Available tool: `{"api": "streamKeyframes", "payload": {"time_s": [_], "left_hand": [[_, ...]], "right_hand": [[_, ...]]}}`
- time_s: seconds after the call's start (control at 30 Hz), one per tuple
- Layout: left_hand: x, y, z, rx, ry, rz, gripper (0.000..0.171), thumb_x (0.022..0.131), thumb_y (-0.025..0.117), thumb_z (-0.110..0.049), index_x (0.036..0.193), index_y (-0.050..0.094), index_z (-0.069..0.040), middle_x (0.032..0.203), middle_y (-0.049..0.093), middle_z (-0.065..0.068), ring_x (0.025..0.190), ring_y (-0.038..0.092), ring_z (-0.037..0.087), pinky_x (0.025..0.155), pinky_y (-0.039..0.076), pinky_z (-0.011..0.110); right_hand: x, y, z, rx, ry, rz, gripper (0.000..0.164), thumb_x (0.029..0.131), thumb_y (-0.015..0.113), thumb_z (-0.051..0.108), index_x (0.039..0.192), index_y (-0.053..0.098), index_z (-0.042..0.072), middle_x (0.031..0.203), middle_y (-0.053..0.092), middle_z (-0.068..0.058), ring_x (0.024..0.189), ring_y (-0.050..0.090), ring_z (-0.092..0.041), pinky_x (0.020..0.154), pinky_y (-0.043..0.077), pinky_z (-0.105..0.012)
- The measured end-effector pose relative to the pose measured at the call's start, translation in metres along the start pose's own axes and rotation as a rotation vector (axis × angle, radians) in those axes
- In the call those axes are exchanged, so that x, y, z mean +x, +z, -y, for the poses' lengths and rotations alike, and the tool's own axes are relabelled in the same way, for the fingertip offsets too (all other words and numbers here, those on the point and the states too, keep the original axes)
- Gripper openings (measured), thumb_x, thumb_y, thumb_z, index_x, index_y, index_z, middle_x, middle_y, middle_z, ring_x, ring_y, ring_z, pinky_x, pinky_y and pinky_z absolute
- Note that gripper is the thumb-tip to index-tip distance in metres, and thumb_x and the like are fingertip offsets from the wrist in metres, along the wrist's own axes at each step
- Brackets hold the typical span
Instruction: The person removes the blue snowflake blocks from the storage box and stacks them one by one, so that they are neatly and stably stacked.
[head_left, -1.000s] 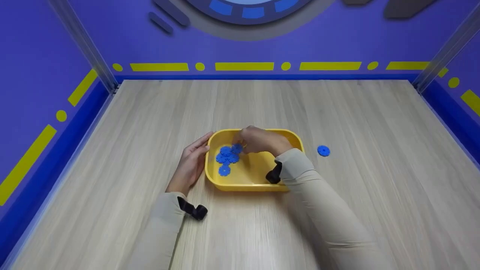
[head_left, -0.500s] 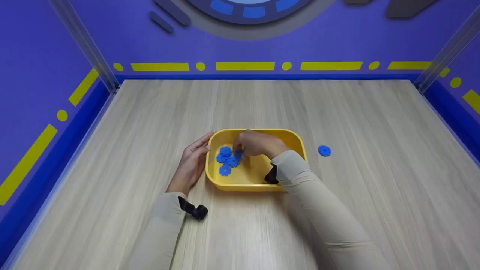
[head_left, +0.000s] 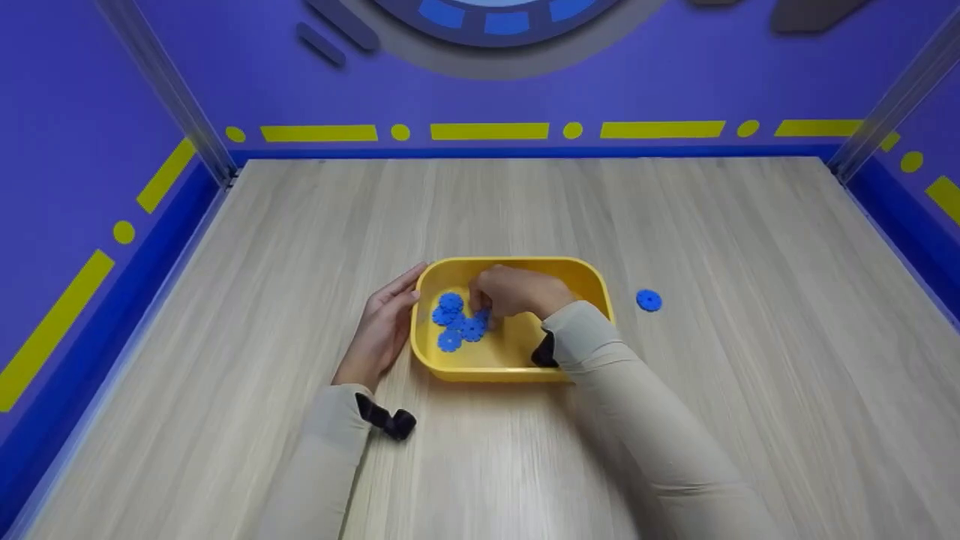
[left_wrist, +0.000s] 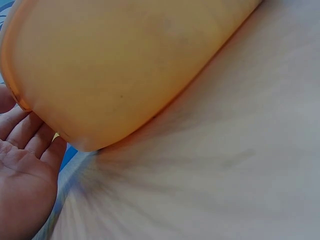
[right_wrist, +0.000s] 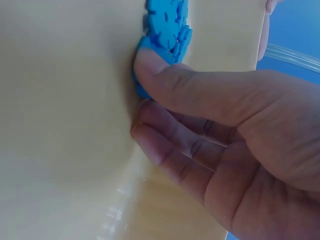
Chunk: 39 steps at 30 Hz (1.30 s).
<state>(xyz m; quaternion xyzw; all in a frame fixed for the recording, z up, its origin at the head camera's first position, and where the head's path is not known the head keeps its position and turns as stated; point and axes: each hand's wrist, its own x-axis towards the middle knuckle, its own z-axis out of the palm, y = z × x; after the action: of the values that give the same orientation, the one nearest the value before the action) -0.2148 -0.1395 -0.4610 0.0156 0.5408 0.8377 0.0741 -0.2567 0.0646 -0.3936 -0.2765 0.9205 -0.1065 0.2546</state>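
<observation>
In the head view a yellow plastic bin [head_left: 525,352] stands on the table, several blue interlocking discs [head_left: 450,340] piled in its left half. My left hand [head_left: 382,330] rests against the bin's left outer side, fingers extended and thumb at the rim; the left wrist view has that hand [left_wrist: 25,175] beside the bin's corner. Inside the bin, my right hand [head_left: 517,291] reaches down at the right edge of the pile. Seen from the right wrist, its thumb and curled fingers [right_wrist: 165,150] pinch a blue disc [right_wrist: 142,82], partly covered by the thumb, with more discs [right_wrist: 165,20] touching it.
One loose blue disc [head_left: 649,301] lies on the wooden table [head_left: 720,240] to the right of the bin. Blue-purple panels [head_left: 510,97] with yellow markings stand behind the table and along both sides.
My right hand has shifted slightly toward me and lower in the bin. Discs at the pile's right side have slid nearer to me. The left hand and bin stay put.
</observation>
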Motion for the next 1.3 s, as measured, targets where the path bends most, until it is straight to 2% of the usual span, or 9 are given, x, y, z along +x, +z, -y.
{"api": "streamKeyframes", "payload": {"time_s": [0.2,0.4,0.57,1.03,1.3], "left_hand": [[0.0,0.001,0.0,0.007,-0.009,0.0,0.052,0.093,0.047,0.002,0.144,0.04,0.002,0.153,0.038,0.011,0.142,0.033,0.019,0.116,0.031,0.03],[0.0,0.0,0.0,0.018,-0.004,-0.002,0.052,0.093,0.046,0.002,0.144,0.039,0.002,0.152,0.038,0.012,0.142,0.034,0.019,0.117,0.029,0.031],[0.0,0.0,-0.001,0.042,0.0,-0.01,0.051,0.093,0.046,0.002,0.144,0.041,0.002,0.152,0.039,0.013,0.142,0.035,0.019,0.117,0.029,0.031],[-0.001,-0.001,-0.001,0.026,0.003,0.002,0.051,0.094,0.047,0.001,0.144,0.04,0.002,0.152,0.038,0.014,0.14,0.037,0.02,0.112,0.035,0.028],[0.0,0.0,0.0,0.028,-0.003,-0.008,0.051,0.093,0.047,0.001,0.144,0.04,0.001,0.152,0.039,0.012,0.141,0.035,0.018,0.114,0.032,0.028]], "right_hand": [[-0.002,-0.001,-0.003,0.011,-0.009,-0.024,0.02,0.083,0.073,0.005,0.099,0.064,0.013,0.088,0.056,0.0,0.084,0.052,-0.017,0.077,0.046,-0.027],[-0.007,-0.006,-0.006,0.019,-0.054,-0.038,0.016,0.085,0.069,0.003,0.097,0.068,0.013,0.089,0.063,-0.001,0.08,0.053,-0.016,0.074,0.05,-0.026],[-0.01,-0.012,-0.007,0.021,-0.081,-0.037,0.015,0.086,0.066,-0.001,0.094,0.07,0.011,0.089,0.065,-0.003,0.077,0.052,-0.016,0.068,0.048,-0.023],[-0.029,-0.03,-0.008,0.007,-0.135,-0.101,0.014,0.088,0.065,0.001,0.099,0.071,0.008,0.095,0.069,-0.005,0.08,0.057,-0.017,0.074,0.055,-0.028],[-0.044,-0.039,-0.015,0.005,-0.155,-0.151,0.016,0.089,0.062,0.0,0.098,0.071,0.008,0.093,0.07,-0.004,0.078,0.058,-0.017,0.073,0.055,-0.028]]}}
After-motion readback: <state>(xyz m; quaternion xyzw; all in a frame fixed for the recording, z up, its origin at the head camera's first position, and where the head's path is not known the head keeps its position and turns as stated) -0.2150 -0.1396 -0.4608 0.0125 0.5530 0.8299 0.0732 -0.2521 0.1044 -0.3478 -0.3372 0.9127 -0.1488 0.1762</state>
